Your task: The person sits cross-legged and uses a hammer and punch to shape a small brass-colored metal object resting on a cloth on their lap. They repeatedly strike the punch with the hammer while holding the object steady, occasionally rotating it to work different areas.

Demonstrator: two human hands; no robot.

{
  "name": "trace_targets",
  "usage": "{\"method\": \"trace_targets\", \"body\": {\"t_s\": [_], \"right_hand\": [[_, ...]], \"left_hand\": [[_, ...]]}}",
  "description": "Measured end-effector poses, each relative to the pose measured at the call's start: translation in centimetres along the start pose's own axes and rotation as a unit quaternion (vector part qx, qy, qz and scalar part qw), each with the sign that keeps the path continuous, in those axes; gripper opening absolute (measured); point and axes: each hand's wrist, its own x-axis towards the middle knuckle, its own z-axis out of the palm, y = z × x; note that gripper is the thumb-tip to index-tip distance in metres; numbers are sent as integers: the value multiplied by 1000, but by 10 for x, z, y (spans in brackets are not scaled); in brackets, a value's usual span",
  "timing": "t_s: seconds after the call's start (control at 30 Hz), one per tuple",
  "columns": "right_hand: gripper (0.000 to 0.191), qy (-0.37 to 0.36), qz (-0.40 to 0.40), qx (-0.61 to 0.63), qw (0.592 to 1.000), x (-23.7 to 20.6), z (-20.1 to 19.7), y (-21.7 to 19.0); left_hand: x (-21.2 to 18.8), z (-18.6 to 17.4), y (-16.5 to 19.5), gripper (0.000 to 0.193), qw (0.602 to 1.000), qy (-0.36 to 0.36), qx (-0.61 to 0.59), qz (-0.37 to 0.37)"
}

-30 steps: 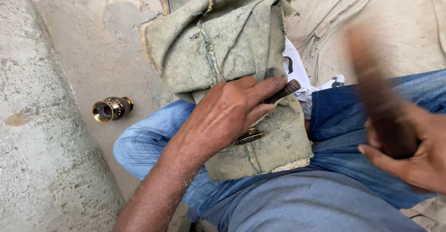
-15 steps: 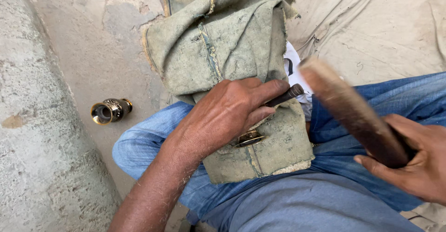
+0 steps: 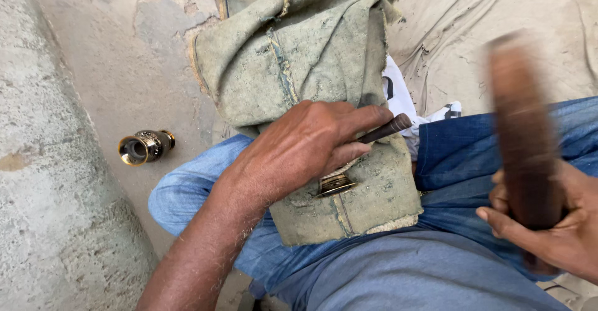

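On the folded grey-green cloth (image 3: 324,68), left hand (image 3: 299,152) pinches a thin dark metal punch (image 3: 386,128) over a small brass ring (image 3: 336,184) — right hand (image 3: 554,224) grips closed around a blurred brown wooden mallet (image 3: 523,130).

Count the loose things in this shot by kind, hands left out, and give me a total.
Wooden mallet, blurred, in the right hand: 1
Dark metal punch, in the left hand: 1
Brass pieces: 2, one under the left hand, one cylinder on the floor
Greenish cloth pad over the lap: 1
Total: 5
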Motion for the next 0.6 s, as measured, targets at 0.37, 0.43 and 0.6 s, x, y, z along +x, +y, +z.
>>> {"method": "trace_targets", "body": {"t_s": [0.37,0.43,0.6], "right_hand": [[44,19,-30,7,999,-3,-1,-3],[48,23,-35,24,999,-4,0,-4],[51,5,31,18,999,-2,2,1]], "left_hand": [[1,-7,-5,44,999,9,-9,39],[1,-6,-5,43,999,4,-20,29],[3,-9,-8,45,999,2,-12,45]]}}
